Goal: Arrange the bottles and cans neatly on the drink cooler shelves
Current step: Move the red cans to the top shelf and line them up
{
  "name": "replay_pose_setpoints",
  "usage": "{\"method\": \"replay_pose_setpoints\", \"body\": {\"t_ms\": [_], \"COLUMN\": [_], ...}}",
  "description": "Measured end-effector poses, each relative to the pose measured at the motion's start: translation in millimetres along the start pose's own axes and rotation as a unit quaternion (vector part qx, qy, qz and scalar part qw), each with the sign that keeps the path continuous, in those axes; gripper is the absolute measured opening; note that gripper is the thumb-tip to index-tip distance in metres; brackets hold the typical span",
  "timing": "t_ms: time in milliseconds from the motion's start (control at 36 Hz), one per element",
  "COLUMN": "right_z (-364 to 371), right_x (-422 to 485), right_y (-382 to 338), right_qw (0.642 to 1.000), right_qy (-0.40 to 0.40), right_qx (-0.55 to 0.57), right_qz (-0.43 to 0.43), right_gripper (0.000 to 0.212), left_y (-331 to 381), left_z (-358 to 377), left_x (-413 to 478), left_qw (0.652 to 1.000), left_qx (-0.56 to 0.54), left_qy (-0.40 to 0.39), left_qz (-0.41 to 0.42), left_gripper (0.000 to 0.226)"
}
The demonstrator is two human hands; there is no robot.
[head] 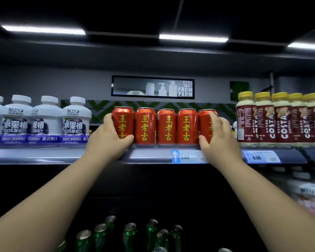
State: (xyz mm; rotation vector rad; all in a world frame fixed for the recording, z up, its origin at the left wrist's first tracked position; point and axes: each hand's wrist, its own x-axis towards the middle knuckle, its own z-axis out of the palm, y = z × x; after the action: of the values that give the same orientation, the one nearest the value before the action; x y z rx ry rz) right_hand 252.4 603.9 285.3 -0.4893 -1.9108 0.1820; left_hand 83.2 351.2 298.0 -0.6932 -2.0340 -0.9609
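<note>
Head view, the only one we've got. Five red cans [166,126] stand upright in a tight row w/ labels facing us. They sit at the front of the upper shelf [149,155], straight ahead and above our arms.

Our left hand [108,138] wraps the leftmost can [123,124] — thumb across its lower front, fingers round the outer side. Our right hand [216,135] clasps the rightmost can [205,124], fingers laid up its front, thumb low near the base. So the hands are apart, one clamped on each end. The row's long axis runs left-right btwn them, and neither hand looks nearer.

We judge the step as squeezing and squaring the row.

Room: there's a gap on the left btwn the row and the white bottles [45,120], and another on the right before the coffee bottles [280,122], so the row could slide either way. The front lip sits just under the can bases, price tag [185,157] on it — pulling fwd risks tipping a can onto the green bottles [129,233] below.
</note>
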Motion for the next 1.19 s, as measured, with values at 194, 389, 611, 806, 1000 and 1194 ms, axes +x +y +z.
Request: {"method": "replay_pose_setpoints", "body": {"t_ms": [194,389,611,806,1000,1194], "right_z": [-3,-9,-21,-13,-12,-14], "right_x": [0,-1,14,12,12,13], "right_y": [6,9,12,22,26,24], "right_qw": [1.0,0.999,0.999,0.998,0.997,0.996], "right_qy": [-0.001,-0.022,-0.05,-0.058,-0.067,-0.082], "right_qx": [0.022,0.029,-0.015,-0.01,-0.014,-0.039], "right_qz": [0.015,0.013,0.005,0.028,0.026,0.026], "right_gripper": [0.076,0.077,0.088,0.087,0.087,0.087], "left_y": [2,9,54,108,104,105], "left_z": [0,6,21,47,67,62], "left_x": [-5,-11,-27,-10,-7,-6], "left_qw": [0.999,0.999,0.968,0.978,0.98,0.979], "left_qx": [0.044,0.031,0.146,0.163,0.18,0.184], "left_qy": [-0.001,-0.002,0.069,0.057,0.064,0.064], "left_qz": [0.008,0.023,0.192,0.116,0.057,0.054], "left_gripper": [0.081,0.099,0.085,0.076,0.098,0.091]}}
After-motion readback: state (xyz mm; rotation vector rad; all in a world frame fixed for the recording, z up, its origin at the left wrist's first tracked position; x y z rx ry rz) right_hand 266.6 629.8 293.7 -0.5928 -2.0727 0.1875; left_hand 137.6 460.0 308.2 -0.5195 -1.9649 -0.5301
